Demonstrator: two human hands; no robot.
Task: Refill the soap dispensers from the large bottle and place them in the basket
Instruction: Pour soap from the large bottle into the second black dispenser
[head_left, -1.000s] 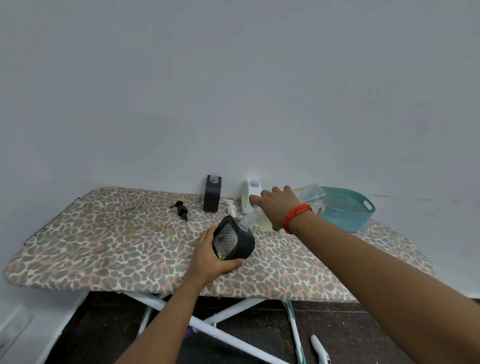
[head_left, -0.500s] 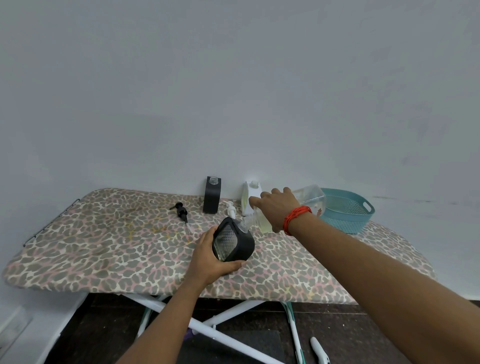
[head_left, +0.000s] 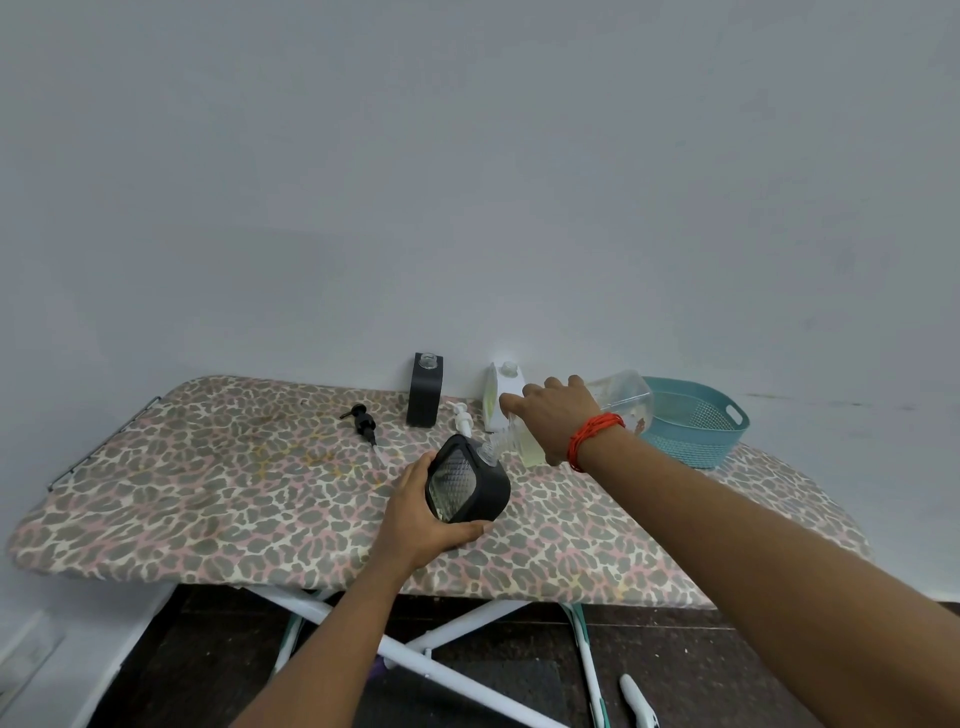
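Nearest, left hand (head_left: 415, 512) wrapped around a black dispenser (head_left: 466, 486), tilted toward the right with its open neck up, held just above the ironing board (head_left: 182, 499). Past it, right hand (head_left: 558, 418), red band at the wrist, closed around the big bottle (head_left: 621, 397), tipped over so its mouth meets the dispenser's neck; pale yellow soap pooled at the bottle's low end. Pouring under way, judging by the pose; level inside the dispenser hard to read. Behind the hands, lying on the board: a white pump (head_left: 462, 420) and, further left, a black pump (head_left: 363, 422). Along the wall: a second black dispenser (head_left: 425, 389), upright and uncapped, and a white one (head_left: 500, 396) beside it. Far right, the teal basket (head_left: 719, 434), apparently holding nothing yet, so most of the task left. Risks from here: mouths slipping apart and soap running onto the fabric, likely if either wrist rolls; overfilling, since the dark shell hides the level; soap glugging out in a surge if tipped too steeply; wet neck making the pump hard to screw on. Against half a second back: almost nothing altered — same hold on both vessels, same tilt, pumps and spare dispensers in the same spots.
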